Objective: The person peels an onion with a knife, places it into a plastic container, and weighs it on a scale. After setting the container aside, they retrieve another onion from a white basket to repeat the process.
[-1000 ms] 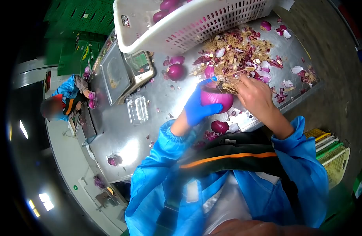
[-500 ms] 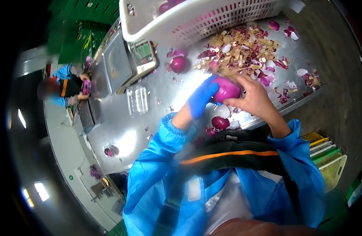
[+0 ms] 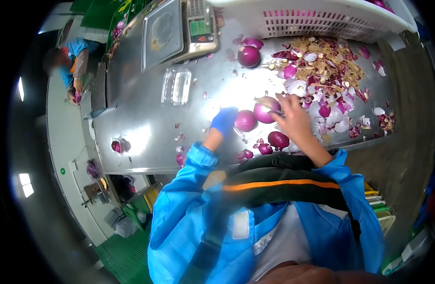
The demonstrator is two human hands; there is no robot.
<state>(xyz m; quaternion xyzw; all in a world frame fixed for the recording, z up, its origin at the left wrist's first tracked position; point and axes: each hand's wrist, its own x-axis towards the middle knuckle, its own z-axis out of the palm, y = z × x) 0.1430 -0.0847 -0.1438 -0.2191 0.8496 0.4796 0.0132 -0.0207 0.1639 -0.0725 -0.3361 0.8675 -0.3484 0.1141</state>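
Note:
My left hand [image 3: 224, 120], in a blue glove, is smeared by motion and its fingers are not distinct. Just right of it is a smooth peeled red onion [image 3: 246, 120], with a sliver of clear plastic showing below. The bare fingers of my right hand [image 3: 295, 118] curl against the side of another red onion [image 3: 266, 110], which has a pale dry piece at its top. Below these, close to my apron, lies a darker red onion [image 3: 278, 140]. Farther back sits one more red onion [image 3: 249, 56].
Root trimmings and skins [image 3: 321, 71] are heaped at the right, before a white perforated crate [image 3: 312, 23]. A scale [image 3: 198, 28] stands at the back left, with a clear plastic tray [image 3: 176, 86] nearer. Another person [image 3: 75, 61] handles something purple at far left.
The peeled onion has left both hands and rests beside my left hand. My right hand is now on a different onion. The camera view has shifted, too.

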